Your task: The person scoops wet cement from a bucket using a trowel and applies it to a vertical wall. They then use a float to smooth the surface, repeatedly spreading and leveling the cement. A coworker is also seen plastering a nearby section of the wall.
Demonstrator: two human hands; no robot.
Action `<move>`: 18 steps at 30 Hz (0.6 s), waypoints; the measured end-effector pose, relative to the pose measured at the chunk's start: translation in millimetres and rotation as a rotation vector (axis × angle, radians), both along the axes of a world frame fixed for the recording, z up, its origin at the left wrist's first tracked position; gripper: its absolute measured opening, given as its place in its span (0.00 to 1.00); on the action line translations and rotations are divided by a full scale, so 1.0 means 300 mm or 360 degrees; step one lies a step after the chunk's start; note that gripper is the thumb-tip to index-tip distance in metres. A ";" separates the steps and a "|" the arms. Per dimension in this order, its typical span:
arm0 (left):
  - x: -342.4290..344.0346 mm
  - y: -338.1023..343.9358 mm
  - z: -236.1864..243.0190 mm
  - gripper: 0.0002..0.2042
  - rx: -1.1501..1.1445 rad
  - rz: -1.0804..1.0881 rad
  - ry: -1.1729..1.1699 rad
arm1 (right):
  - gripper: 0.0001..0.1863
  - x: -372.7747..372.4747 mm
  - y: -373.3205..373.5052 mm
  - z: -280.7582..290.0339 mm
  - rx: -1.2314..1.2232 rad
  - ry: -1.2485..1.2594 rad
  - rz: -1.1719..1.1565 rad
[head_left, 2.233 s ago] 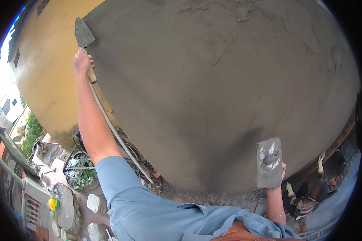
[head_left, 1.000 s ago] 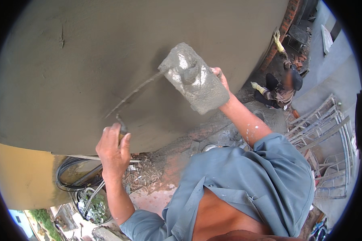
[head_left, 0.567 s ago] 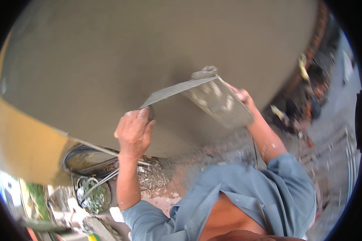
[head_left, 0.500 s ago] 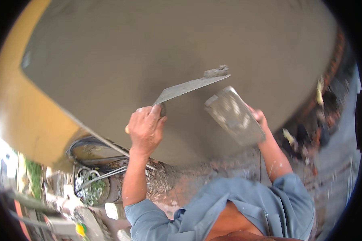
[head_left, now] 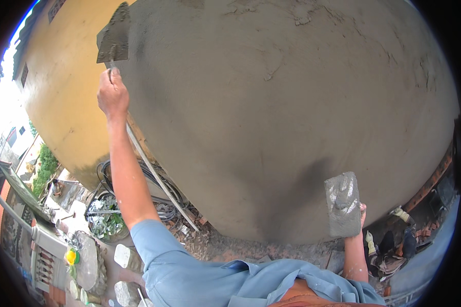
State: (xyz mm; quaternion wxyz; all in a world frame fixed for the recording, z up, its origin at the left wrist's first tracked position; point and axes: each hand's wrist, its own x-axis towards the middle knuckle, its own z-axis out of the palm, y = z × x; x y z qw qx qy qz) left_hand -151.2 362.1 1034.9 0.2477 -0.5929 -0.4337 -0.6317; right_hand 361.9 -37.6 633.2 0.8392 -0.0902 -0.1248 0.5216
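Note:
My left hand (head_left: 112, 94) is closed round the handle of a pointed trowel (head_left: 113, 38), arm stretched up to the far left. The trowel's grey, mortar-smeared blade lies over the left edge of the grey plastered wall (head_left: 251, 133), beside a yellow wall (head_left: 69, 97). Whether the blade touches the plaster I cannot tell. At the lower right my right hand (head_left: 363, 214) grips a rectangular plastering float (head_left: 342, 204) from behind; most of the fingers are hidden. A little wet mortar sits on the float's upward face.
A long pale strip (head_left: 159, 176) leans along the plaster's lower left edge, with black cables (head_left: 105, 171) and a potted plant (head_left: 106, 212) nearby. Pale stone stools (head_left: 127, 257) and a stone table (head_left: 92, 263) stand lower left. Assorted clutter (head_left: 394, 245) lies at the lower right.
My left hand has swung the trowel from the middle up to the far left, and the mortar lump on its blade no longer shows. The float has moved down and right. The view has shifted.

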 end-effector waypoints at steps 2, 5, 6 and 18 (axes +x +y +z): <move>-0.061 0.092 0.072 0.21 -0.0126 0.0033 -0.0056 | 0.20 -0.013 0.000 0.012 -0.0078 -0.0085 -0.0063; -0.108 0.211 0.148 0.21 -0.0249 -0.0081 -0.0111 | 0.21 -0.023 0.000 0.023 -0.0114 -0.0174 -0.0116; -0.117 0.241 0.164 0.22 -0.0337 -0.0178 -0.0133 | 0.21 -0.024 0.000 0.024 -0.0106 -0.0207 -0.0103; -0.236 0.256 0.221 0.22 -0.0801 -0.0642 -0.0577 | 0.21 -0.006 -0.006 -0.034 -0.0040 -0.0141 -0.0165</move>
